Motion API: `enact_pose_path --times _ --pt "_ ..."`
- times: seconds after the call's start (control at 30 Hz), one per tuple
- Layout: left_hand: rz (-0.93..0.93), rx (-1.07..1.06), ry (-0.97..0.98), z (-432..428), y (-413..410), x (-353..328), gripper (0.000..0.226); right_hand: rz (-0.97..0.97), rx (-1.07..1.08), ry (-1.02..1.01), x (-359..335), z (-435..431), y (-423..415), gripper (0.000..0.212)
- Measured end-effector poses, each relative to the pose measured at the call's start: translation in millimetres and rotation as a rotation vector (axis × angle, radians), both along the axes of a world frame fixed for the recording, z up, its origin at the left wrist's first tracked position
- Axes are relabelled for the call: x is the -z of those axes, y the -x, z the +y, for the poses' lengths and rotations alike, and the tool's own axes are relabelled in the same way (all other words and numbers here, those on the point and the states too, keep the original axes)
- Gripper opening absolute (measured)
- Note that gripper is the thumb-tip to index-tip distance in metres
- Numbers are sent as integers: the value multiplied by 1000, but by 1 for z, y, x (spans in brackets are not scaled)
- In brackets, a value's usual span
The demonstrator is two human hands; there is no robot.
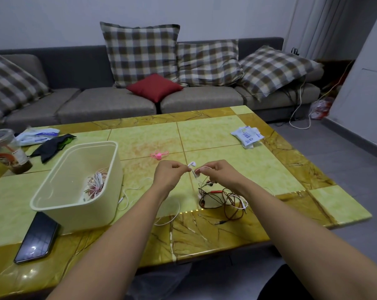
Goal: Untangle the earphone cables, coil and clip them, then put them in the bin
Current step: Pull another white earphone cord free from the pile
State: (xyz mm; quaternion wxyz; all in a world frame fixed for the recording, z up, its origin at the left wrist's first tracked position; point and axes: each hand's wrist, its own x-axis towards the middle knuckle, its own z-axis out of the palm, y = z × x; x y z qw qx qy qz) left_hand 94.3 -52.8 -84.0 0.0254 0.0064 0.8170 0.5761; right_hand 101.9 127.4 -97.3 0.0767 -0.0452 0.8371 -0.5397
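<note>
Above the table's middle, my left hand (169, 174) and my right hand (220, 171) each pinch a white earphone cable (199, 169), an earbud (192, 163) sticking up between them. The cable drops to a tangle of dark red and white earphone cables (223, 198) lying on the table below my right wrist. More white cable (131, 192) trails across the table beside the bin. The cream plastic bin (75, 204) stands at the left and holds coiled pink and white cables (96, 183). A pink cable clip (159, 155) lies on the table beyond my hands.
A black phone (37, 238) lies in front of the bin. A plastic cup with a brown drink (6, 151), a black cloth (51, 146) and white packets (37, 135) sit at the far left. Another white packet (247, 135) lies far right. A grey sofa with cushions stands behind the table.
</note>
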Motion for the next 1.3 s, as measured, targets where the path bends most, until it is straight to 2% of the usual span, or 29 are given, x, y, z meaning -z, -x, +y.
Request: enact_pose_path --times 0.17,0.23,0.27,0.37,0.43,0.5,0.53,0.57,0.63,0.67,0.73,0.87,0.97,1.03,1.07,1.13,1.2,1.3 --pt "-18 9 2 0 -9 -11 14 -136 -62 46 -4 0 -7 32" --pt "-16 2 -31 -2 -11 -13 16 -160 -41 1 -3 3 -6 32" --pt "-18 -10 -58 -3 -12 -15 16 -146 38 -21 0 5 -2 31" --pt "-52 -46 -85 -7 -11 -19 15 -18 499 -29 9 20 12 29" --pt "-60 -60 -76 -10 -11 -20 15 -34 635 -219 9 30 16 27" --pt "-52 -46 -77 -11 -13 -20 15 -107 585 -549 10 32 16 36" --pt "-46 -37 -82 -10 -13 -20 16 -56 538 -602 8 29 14 46" --pt "-42 -28 -85 -9 -14 -19 17 41 465 -543 5 24 13 53" --pt "-56 4 -92 -7 -15 -17 18 213 256 -262 1 9 9 57" --pt "-70 19 -105 -5 -15 -17 18 219 159 -137 -1 1 7 56" --pt "-113 -17 -219 -2 -11 -14 20 106 81 59 -6 -13 3 47" --pt "-253 -151 -698 0 -2 -13 18 -177 190 367 -7 -36 -5 26" --pt "-308 -184 -989 7 -1 -19 22 -343 -91 538 -2 -49 -20 31" --pt "-315 -209 -1114 10 0 -22 26 -419 -268 590 -3 -52 -29 35" --pt "-304 -222 -1161 7 2 -22 28 -431 -288 577 -3 -52 -30 33" --pt "-272 -275 -1217 -2 6 -21 26 -391 -191 497 -3 -47 -30 26" --pt "-257 -381 -1221 -16 9 -16 22 -297 2 424 2 -36 -25 21" --pt "-343 -523 -1014 -31 9 -2 18 -131 126 292 6 -24 -24 21"
